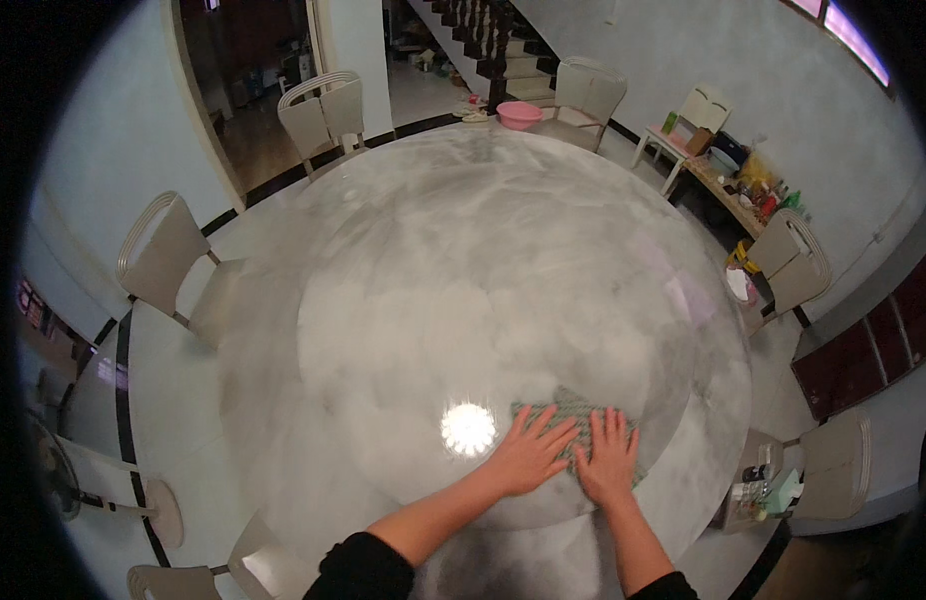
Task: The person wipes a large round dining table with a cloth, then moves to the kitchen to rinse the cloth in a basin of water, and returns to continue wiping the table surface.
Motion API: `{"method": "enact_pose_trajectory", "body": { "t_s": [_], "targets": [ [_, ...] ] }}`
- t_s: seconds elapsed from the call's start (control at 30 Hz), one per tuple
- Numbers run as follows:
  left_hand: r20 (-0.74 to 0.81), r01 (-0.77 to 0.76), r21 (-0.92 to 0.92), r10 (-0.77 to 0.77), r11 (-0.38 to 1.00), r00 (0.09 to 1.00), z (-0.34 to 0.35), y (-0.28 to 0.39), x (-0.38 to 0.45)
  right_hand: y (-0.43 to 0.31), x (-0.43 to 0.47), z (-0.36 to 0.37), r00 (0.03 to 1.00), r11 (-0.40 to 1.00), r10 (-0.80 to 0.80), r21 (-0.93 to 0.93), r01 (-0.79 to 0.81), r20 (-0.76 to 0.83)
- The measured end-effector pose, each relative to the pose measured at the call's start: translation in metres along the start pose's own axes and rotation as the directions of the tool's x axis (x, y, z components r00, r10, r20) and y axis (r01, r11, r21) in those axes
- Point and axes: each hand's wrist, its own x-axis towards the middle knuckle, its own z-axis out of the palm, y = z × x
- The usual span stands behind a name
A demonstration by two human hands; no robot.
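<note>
A green checked cloth (575, 412) lies spread on the marbled grey-white round tabletop (463, 247), near its front right. My left hand (534, 451) rests palm down on the cloth's left part, fingers apart and pointing away from me. Beside it, my right hand (608, 459) presses flat on the cloth's right part, its fingers spread a little. The two hands nearly meet at the left fingertips and right thumb. Parts of the cloth are hidden under both palms. A round turntable seems to form the raised middle of the table.
Chairs ring the table, among them a left one (166, 255) and a far right one (592, 90). The near-right chair (830, 465) carries a tissue box (784, 489) and jars. A pedestal fan's base (164, 513) stands at left. A pink basin (519, 114) sits near the stairs.
</note>
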Motion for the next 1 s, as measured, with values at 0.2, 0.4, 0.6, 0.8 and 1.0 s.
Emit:
{"method": "enact_pose_trajectory", "body": {
  "t_s": [0.2,0.4,0.6,0.8,1.0],
  "targets": [
    [0.032,0.119,-0.02,-0.118,0.993,0.993,-0.008,-0.051,0.076,0.024,0.104,0.003,0.994,0.999,-0.019,-0.051,0.014,-0.103],
    [-0.021,0.461,0.1,-0.461,0.882,0.887,-0.061,-0.144,0.017,-0.096,0.187,0.036,0.942,0.948,-0.316,-0.077,0.309,-0.111],
    [-0.052,0.549,0.074,-0.546,0.833,0.836,-0.077,-0.127,-0.122,-0.188,0.096,0.05,0.846,0.847,-0.53,0.011,0.531,-0.06],
    [0.178,0.366,0.069,-0.373,0.928,0.911,-0.073,-0.015,-0.164,-0.132,-0.04,0.022,0.88,0.87,-0.475,0.157,0.467,0.016],
    [-0.068,0.113,0.044,-0.11,0.993,0.992,-0.015,0.007,-0.049,-0.046,-0.039,0.006,0.99,0.988,-0.139,-0.077,0.136,-0.036]
  ]
}}
